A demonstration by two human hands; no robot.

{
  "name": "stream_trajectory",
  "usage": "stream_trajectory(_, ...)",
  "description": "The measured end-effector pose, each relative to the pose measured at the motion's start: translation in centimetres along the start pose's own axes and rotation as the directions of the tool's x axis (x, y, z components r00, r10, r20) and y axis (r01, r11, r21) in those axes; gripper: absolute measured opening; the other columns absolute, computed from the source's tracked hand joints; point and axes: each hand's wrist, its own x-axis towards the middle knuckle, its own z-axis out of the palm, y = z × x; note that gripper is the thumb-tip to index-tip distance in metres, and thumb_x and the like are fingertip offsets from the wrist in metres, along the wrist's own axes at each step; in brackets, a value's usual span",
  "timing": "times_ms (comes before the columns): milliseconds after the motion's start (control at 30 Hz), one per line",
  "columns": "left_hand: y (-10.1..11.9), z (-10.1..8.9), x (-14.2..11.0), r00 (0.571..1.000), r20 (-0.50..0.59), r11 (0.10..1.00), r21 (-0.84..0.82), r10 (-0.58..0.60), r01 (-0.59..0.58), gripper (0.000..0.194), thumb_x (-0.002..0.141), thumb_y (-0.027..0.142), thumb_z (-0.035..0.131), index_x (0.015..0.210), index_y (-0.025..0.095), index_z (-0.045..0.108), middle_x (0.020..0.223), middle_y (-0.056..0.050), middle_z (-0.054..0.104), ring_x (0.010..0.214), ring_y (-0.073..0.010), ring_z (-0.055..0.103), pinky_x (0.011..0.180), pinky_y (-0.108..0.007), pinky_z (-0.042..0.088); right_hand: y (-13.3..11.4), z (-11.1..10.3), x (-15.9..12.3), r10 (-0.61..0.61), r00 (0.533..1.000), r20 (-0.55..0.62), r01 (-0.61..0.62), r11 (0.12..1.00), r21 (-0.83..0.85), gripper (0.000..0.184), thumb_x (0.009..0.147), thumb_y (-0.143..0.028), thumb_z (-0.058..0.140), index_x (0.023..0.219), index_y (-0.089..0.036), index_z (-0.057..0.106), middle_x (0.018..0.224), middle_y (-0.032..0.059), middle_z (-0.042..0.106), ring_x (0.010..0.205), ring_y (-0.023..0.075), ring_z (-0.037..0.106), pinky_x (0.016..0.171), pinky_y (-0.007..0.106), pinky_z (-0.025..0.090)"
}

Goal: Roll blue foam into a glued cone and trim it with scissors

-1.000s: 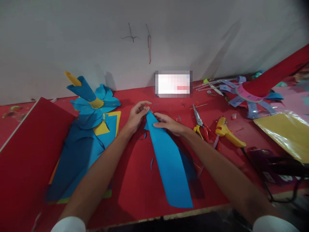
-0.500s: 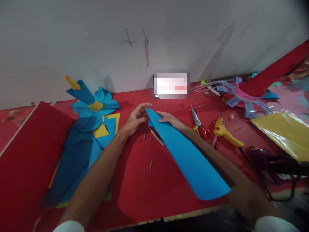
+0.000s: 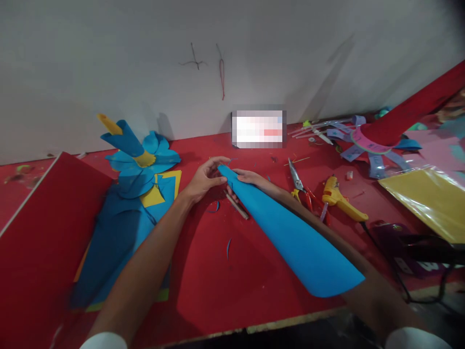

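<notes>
We judge the blue sheet (image 3: 290,237) light, flexible and easily creased, best held by its narrow end, right hand (image 3: 252,178) pinching, left hand (image 3: 204,180) curled at the tip (grip unclear), broad end toward the table's (image 3: 210,276) front edge.

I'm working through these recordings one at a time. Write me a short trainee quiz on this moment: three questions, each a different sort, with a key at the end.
1. Multiple choice: which of these does the right hand hold?
A) scissors
B) long blue sheet
C) yellow glue gun

2. True or false: in the picture, the yellow glue gun lies on the red table to the left of the right hand.

3. Fill in the missing word: the narrow piece sticking out of the top of the blue tube, at the picture's left, is ____ in colour.

Key: 1. B; 2. False, it lies to the right; 3. yellow.
</notes>
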Motion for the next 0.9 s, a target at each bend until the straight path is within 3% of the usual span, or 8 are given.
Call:
stream_trajectory(133,-0.1,-0.1,-0.2,0.996,0.060,0.998,-0.004,-0.060,0.060,0.062,0.073,0.028,0.098,0.128,0.024,0.068,0.094,-0.001,0.069,0.070,-0.0121,0.070,0.074,-0.026,0.057,-0.1,0.9,-0.5,-0.001,0.995,0.095,-0.007,0.996,0.084,0.059,0.088,-0.057,0.080,0.125,-0.020,0.053,0.098,0.0063,0.077,0.077,0.0200,0.075,0.067,0.032,0.064)
stream_trajectory(367,-0.4,-0.2,0.0,0.998,0.049,0.999,0.038,-0.031,0.029,0.060,0.072,0.025,0.098,0.125,0.023,0.070,0.099,-0.002,0.068,0.085,-0.0129,0.069,0.079,-0.023,0.058,-0.1,0.0,-0.3,0.009,0.989,0.145,-0.021,0.997,0.078,0.047,0.091,-0.041,0.077,0.124,-0.021,0.050,0.093,0.0020,0.074,0.069,0.0178,0.074,0.062,0.031,0.065)
stream_trajectory(700,-0.4,-0.1,0.0,0.999,0.047,0.991,0.130,-0.004,-0.002,0.061,0.073,0.030,0.097,0.128,0.022,0.070,0.100,-0.004,0.069,0.090,-0.0158,0.068,0.083,-0.026,0.056,0.2,0.2,-0.4,0.005,0.991,0.132,-0.015,0.997,0.072,0.048,0.094,-0.050,0.076,0.123,-0.021,0.050,0.093,0.0017,0.071,0.066,0.0157,0.073,0.054,0.026,0.061)
stream_trajectory(900,-0.5,-0.2,0.0,0.998,0.065,0.991,0.133,-0.006,-0.003,0.064,0.076,0.027,0.095,0.134,0.024,0.070,0.103,-0.004,0.071,0.094,-0.0158,0.069,0.088,-0.026,0.056,0.1,0.3,-0.4,0.031,0.995,0.100,-0.039,0.996,0.083,0.047,0.093,-0.038,0.076,0.126,-0.021,0.049,0.088,-0.0005,0.071,0.062,0.0149,0.071,0.054,0.026,0.061)
